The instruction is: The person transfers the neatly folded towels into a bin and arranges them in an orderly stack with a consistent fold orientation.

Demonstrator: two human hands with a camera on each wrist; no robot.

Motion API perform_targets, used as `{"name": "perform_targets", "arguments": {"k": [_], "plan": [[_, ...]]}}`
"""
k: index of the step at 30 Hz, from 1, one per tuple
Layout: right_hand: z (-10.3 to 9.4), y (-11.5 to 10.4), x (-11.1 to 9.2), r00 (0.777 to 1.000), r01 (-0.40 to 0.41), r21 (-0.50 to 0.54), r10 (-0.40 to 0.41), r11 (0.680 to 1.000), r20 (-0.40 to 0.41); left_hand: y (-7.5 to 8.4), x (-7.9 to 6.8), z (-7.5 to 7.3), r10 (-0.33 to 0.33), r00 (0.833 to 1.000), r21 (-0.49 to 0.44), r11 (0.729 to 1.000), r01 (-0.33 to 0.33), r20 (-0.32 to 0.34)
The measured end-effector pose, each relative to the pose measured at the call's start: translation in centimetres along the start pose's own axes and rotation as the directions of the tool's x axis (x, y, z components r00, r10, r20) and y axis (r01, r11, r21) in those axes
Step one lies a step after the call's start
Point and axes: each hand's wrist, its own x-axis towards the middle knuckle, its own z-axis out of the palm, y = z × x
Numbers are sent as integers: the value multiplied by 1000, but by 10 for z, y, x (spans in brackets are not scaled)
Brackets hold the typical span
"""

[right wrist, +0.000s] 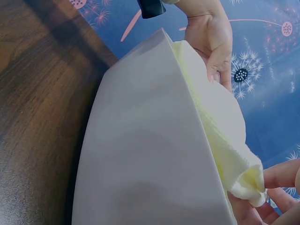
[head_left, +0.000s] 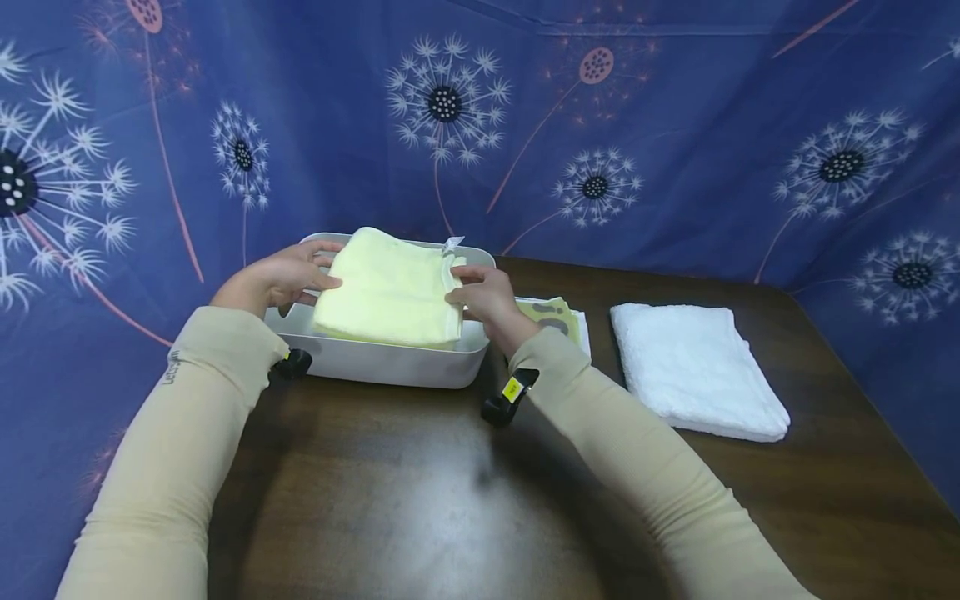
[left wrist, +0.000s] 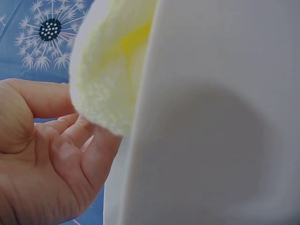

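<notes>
A folded pale yellow towel (head_left: 390, 287) lies tilted over the opening of a white plastic bin (head_left: 390, 367). My left hand (head_left: 281, 275) pinches the towel's left edge, thumb on top and fingers underneath. At the opposite edge, near a small white tag (head_left: 452, 243), my right hand (head_left: 487, 300) grips the towel between thumb and fingers. The right wrist view shows the towel (right wrist: 225, 140) along the bin's rim, partly inside it. Seen from the left wrist, the left fingers (left wrist: 101, 154) reach under the fluffy towel beside the bin wall. The bin's inside is mostly hidden.
Right of the bin, partly behind my right forearm, lies a yellow-green cloth (head_left: 551, 315) with grey shapes. A folded white towel (head_left: 697, 367) sits farther right on the dark wooden table (head_left: 420, 483). A blue dandelion-print curtain (head_left: 517, 125) hangs behind.
</notes>
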Motion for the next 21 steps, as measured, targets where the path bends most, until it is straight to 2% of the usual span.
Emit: {"name": "perform_targets", "arguments": {"k": [7, 13, 21], "plan": [[2, 2, 4, 1000, 2, -37, -2, 999, -9, -2, 6, 1, -22, 1000, 14, 1000, 22, -13], [5, 3, 6, 1000, 17, -27, -17, 999, 11, -4, 9, 2, -37, 999, 18, 999, 37, -37], [7, 4, 9, 1000, 23, -37, -22, 999, 21, -5, 11, 2, -48, 998, 22, 999, 49, -29]]}}
